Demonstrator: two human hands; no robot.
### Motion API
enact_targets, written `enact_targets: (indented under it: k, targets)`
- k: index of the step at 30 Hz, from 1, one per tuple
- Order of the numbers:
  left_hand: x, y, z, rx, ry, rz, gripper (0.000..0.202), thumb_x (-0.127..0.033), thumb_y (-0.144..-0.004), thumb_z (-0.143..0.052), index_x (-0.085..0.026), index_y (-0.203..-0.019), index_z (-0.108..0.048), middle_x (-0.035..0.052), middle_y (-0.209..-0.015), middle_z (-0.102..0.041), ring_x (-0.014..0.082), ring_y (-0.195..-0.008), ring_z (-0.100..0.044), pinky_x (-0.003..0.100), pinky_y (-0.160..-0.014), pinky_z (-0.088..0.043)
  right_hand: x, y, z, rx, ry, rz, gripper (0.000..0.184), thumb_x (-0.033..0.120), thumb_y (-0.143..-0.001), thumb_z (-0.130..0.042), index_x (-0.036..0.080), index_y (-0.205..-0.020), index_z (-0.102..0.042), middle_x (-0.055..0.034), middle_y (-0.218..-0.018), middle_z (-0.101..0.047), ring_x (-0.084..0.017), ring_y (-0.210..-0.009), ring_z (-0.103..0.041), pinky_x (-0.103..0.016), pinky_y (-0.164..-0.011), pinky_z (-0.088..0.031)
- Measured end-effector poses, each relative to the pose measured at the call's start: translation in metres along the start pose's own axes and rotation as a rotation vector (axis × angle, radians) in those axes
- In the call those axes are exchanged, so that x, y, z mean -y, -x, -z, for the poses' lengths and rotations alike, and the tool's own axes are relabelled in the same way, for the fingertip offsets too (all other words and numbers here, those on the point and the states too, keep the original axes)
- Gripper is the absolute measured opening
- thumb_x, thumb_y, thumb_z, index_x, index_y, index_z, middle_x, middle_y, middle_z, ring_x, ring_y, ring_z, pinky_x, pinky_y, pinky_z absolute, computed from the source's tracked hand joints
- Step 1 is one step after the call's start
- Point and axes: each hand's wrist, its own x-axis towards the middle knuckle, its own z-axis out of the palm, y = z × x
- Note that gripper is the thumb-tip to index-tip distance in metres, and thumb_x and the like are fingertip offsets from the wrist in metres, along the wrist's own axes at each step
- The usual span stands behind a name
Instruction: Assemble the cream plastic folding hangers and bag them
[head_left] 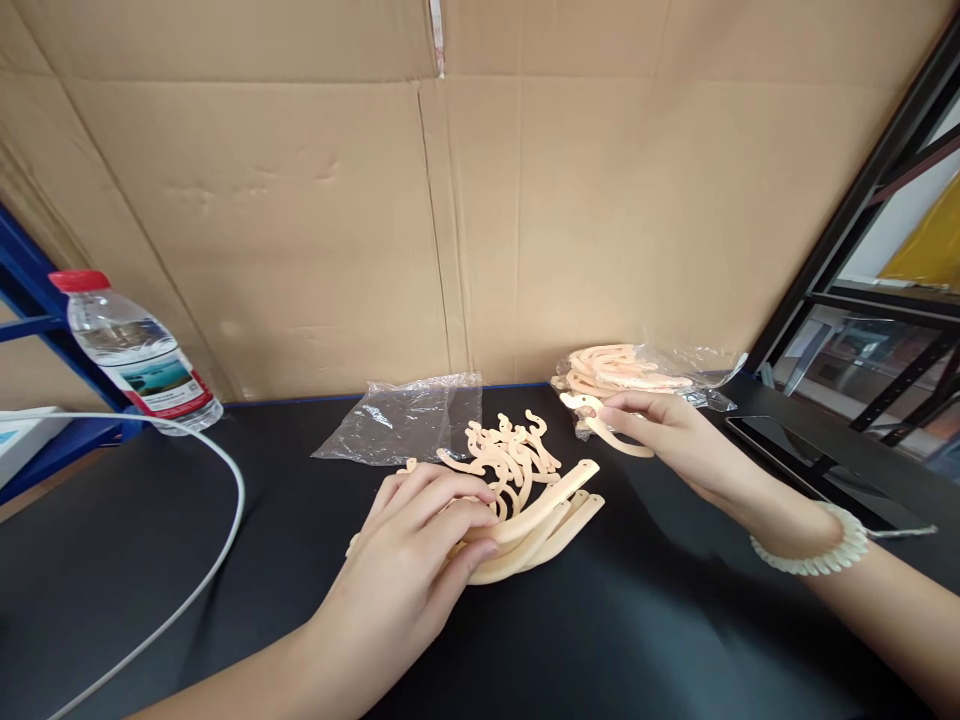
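Note:
A stack of several peach plastic hangers (pixel 525 500) lies on the black table (pixel 637 630), hooks pointing away from me. My left hand (pixel 420 550) rests on the stack's left end, fingers curled over the hangers and holding them. My right hand (pixel 667 430) pinches a single peach hanger (pixel 600 418) just above the table, right of the stack. Behind it a clear plastic bag (pixel 637 372) holds more hangers.
An empty clear plastic bag (pixel 405 420) lies flat behind the stack. A water bottle (pixel 135 355) with a red cap stands at the far left by a blue shelf. A white cable (pixel 217 540) curves across the left. Cardboard walls stand behind; a black rack frame (pixel 862 200) rises at right.

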Motion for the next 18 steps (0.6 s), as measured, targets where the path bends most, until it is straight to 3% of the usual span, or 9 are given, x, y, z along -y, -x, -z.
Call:
enact_targets:
  k: [4,7,12,18]
  targets:
    - [-0.001,-0.001,0.005,-0.093,-0.082,-0.038,0.016,-0.011,-0.094,-0.051,-0.024,-0.093,-0.061,0.0013,-0.105,-0.068,0.02,-0.099,-0.054,0.039,-0.089,-0.035,0.004,0.004,0.0,0.152,-0.179,-0.04,0.033,0.051,-0.087,-0.062,0.019,-0.084,-0.061,-0.0041,-0.079,-0.069,-0.016,-0.068,-0.064,-0.029,-0.062,-0.045]
    - [0.001,-0.003,0.008,-0.102,-0.143,-0.047,0.016,-0.012,-0.094,-0.051,-0.023,-0.092,-0.062,0.0017,-0.105,-0.068,0.0206,-0.097,-0.054,0.039,-0.084,-0.035,0.006,0.003,0.001,0.23,-0.239,-0.112,0.036,0.052,-0.081,-0.069,0.019,-0.089,-0.059,-0.0029,-0.071,-0.069,-0.011,-0.049,-0.055,-0.025,-0.045,-0.034]
    - [0.008,-0.003,0.009,-0.111,-0.249,-0.121,0.017,-0.01,-0.094,-0.049,-0.022,-0.093,-0.062,0.0021,-0.103,-0.07,0.0212,-0.094,-0.056,0.037,-0.079,-0.036,0.002,0.0,0.003,0.172,-0.24,-0.172,0.033,0.044,-0.069,-0.081,0.018,-0.076,-0.062,-0.0019,-0.064,-0.067,-0.009,-0.052,-0.051,-0.022,-0.044,-0.029]
    - [0.011,0.001,0.007,-0.113,-0.33,-0.159,0.019,-0.005,-0.093,-0.049,-0.019,-0.098,-0.06,0.0035,-0.105,-0.071,0.024,-0.099,-0.056,0.038,-0.08,-0.036,-0.001,0.0,0.001,0.151,-0.358,-0.207,0.037,0.039,-0.062,-0.087,0.019,-0.09,-0.073,-0.0033,-0.074,-0.069,-0.012,-0.065,-0.055,-0.025,-0.053,-0.04]
